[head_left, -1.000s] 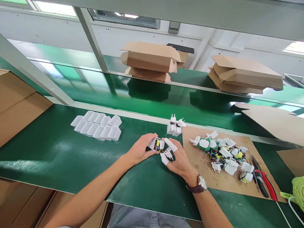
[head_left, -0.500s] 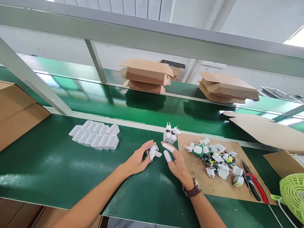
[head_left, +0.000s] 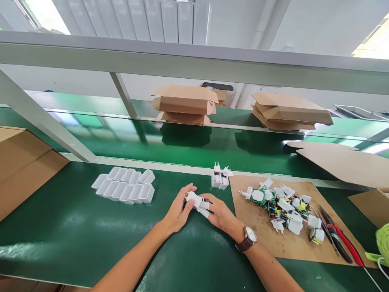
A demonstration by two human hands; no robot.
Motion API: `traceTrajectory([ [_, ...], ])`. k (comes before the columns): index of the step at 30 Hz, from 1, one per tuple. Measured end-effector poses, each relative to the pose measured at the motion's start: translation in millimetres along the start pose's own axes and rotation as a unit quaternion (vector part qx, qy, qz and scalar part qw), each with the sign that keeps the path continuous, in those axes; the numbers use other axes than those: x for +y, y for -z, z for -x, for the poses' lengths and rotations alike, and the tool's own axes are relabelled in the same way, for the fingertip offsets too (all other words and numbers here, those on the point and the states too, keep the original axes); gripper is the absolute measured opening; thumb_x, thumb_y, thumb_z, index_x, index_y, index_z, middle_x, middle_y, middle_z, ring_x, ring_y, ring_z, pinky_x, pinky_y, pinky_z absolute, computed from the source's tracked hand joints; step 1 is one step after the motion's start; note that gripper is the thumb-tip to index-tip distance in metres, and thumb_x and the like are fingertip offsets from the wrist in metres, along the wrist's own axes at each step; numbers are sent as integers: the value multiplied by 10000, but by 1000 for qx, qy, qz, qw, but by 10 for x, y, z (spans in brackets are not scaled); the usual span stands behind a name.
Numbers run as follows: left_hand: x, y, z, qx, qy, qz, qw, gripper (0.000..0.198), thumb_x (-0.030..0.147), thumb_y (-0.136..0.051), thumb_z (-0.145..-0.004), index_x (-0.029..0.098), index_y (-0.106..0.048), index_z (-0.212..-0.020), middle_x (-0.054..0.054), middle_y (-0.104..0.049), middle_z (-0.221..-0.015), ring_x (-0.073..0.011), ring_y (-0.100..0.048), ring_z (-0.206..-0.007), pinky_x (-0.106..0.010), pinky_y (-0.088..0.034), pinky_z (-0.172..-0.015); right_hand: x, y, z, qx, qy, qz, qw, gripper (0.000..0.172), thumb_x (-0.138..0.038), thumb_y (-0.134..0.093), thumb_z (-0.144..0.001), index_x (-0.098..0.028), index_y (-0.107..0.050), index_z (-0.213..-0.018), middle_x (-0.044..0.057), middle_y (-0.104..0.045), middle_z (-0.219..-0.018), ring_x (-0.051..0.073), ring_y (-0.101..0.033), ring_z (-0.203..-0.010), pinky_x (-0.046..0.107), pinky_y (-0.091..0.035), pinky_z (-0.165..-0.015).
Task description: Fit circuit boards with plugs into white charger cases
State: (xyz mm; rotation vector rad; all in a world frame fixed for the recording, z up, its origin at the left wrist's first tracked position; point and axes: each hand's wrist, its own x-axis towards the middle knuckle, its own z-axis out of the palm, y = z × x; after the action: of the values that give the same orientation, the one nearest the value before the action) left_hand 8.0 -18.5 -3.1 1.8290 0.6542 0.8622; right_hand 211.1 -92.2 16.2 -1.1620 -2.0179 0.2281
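White plug unit [head_left: 195,198] up over green bench [head_left: 75,243], between both hands; left hand [head_left: 178,211] clamped on it, thumb and fingers; right hand [head_left: 222,214] white-capped fingertips together at its edge, can't tell if gripping; two filled casings [head_left: 216,181] beyond, parts pile [head_left: 285,205] rightward on cardboard [head_left: 252,239]

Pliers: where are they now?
Head view, right side: the pliers lie on the brown sheet near its right edge, right of the pile of plug parts.
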Motion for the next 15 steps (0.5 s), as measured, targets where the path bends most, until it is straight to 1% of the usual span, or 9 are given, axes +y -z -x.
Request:
traceTrajectory([
  [2,-7,14,-4,14,-17,-8,1000,551,472,-426,-1049,248,-339,-1545,-154,-564,-1479,-277,-576,-1340,-496,-501,-1099,-3,-10,57,4,7,26,1000,307,-145,-528,-1000,-247,-625,-1273,118,-669,-1221,206,-708,-1038,353,-644,-854],
  [4,-11,25,-3,9,-37,-6,999,615,526,-415,-1041,254,-280,-1576,-163,-527,-1516,-291,-544,-1378,-515,-467,-1133,-9,-23,100,25,7,39,999,321,-131,-521,-992,-252,-622,-1271,121,-662,-1237,212,-697,-1069,359,-641,-863],
  [6,-13,27,4,2,-52,-4,999,669,572,-417,-1026,263,-241,-1593,-165,-497,-1543,-302,-511,-1410,-532,-430,-1165,-15,-47,125,47,-10,34,998,328,-132,-525,-987,-263,-620,-1272,115,-665,-1232,210,-690,-1087,354,-636,-872],
  [8,-16,17,10,-2,-53,-8,999,680,576,-424,-1022,275,-222,-1598,-162,-483,-1556,-304,-498,-1421,-541,-411,-1178,-20,-77,135,43,-31,28,998,311,-134,-527,-985,-252,-632,-1252,116,-675,-1205,208,-700,-1048,344,-638,-845],
  [10,-19,6,7,-3,-48,-11,999,668,553,-427,-1030,283,-209,-1601,-162,-481,-1557,-301,-503,-1417,-541,-415,-1174,-28,-93,137,28,-41,26,998,280,-121,-525,-977,-225,-652,-1204,125,-683,-1182,210,-708,-1006,334,-639,-811],
  [12,-17,4,-3,3,-54,-7,999,669,541,-426,-1034,284,-191,-1605,-166,-477,-1557,-300,-511,-1410,-540,-429,-1163,-43,-86,137,24,-37,26,999,269,-99,-523,-965,-210,-662,-1167,134,-679,-1200,218,-703,-1029,336,-635,-822],
  [15,10,32,-24,19,-97,-16,995,696,553,-454,-1022,278,-198,-1607,-174,-462,-1561,-310,-521,-1396,-536,-459,-1135,-84,-55,135,34,-44,19,998,286,-96,-517,-967,-210,-649,-1194,140,-659,-1250,225,-687,-1083,351,-624,-860],
])
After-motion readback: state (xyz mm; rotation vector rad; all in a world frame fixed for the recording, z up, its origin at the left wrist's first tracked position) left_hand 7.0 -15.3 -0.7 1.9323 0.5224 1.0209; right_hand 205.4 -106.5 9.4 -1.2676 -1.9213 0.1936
